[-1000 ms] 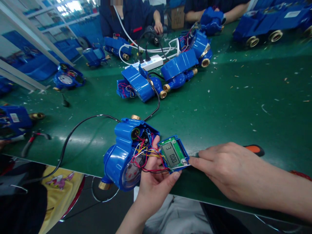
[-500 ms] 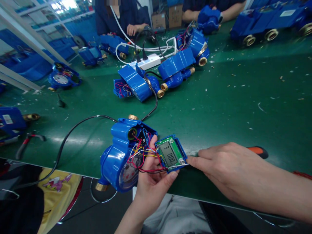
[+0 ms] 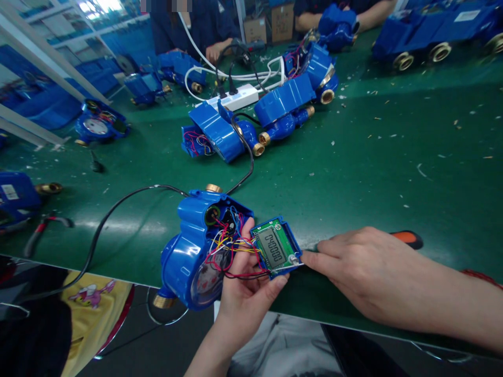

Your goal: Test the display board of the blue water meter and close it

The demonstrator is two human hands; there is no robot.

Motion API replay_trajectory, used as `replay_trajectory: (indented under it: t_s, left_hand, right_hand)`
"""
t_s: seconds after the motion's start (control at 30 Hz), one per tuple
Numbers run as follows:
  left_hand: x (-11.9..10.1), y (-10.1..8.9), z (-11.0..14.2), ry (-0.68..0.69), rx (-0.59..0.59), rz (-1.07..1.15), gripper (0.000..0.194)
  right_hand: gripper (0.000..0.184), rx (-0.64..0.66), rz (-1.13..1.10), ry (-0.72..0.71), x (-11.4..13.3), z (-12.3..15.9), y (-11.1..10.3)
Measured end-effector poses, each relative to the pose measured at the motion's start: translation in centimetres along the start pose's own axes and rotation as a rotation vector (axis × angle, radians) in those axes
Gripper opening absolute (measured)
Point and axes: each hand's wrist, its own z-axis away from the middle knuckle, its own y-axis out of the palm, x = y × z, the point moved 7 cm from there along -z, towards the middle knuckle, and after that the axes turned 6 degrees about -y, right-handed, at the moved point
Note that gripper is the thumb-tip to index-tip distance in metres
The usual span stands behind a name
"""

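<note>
My left hand point(image 3: 249, 298) is closed on a small circuit board with an LCD display point(image 3: 271, 246), set in a blue frame and tilted toward me. Colored wires point(image 3: 226, 243) run from the board into an opened blue water meter point(image 3: 188, 251), which rests at the table edge beside the hand. The display shows a row of digits. My right hand point(image 3: 359, 267) pinches a thin metal tool point(image 3: 295, 266), its tip touching the board's lower right corner. Most of that tool is hidden under the fingers.
Several blue water meters point(image 3: 283, 102) lie across the green table point(image 3: 373, 157). A white power strip point(image 3: 239, 98) and cables sit behind. An orange-black handle point(image 3: 408, 239) lies past my right hand, pliers point(image 3: 41, 228) at left. Co-workers' hands point(image 3: 218, 50) are across the table.
The display's digits have changed, from a few spaced digits to a fuller row. Both my hands and the meter stay almost in place; the view has shifted slightly.
</note>
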Motion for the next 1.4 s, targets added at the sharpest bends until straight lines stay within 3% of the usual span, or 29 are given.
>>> replay_trajectory:
  t_s: [0.37,0.83,0.97,1.27,1.4]
  left_hand:
    - [0.07,0.03,0.11,0.005,-0.003,-0.002,0.09]
    - [0.15,0.0,0.17,0.026,0.048,0.001,0.085]
    - [0.03,0.12,0.13,0.026,0.048,0.006,0.088]
    - [0.07,-0.04,0.09,0.047,0.0,-0.048,0.09]
    - [0.22,-0.12,0.23,0.028,-0.01,-0.066,0.092]
  right_hand:
    - [0.022,-0.024,-0.007,-0.066,-0.2,-0.07,0.37]
    - [0.023,-0.164,0.056,-0.146,0.44,0.23,-0.19]
    - [0.027,-0.177,0.054,-0.119,0.3,0.17,-0.07]
    - [0.015,-0.211,0.025,-0.034,0.05,0.21,0.06]
    - [0.017,-0.159,0.006,-0.014,0.06,0.3,0.08]
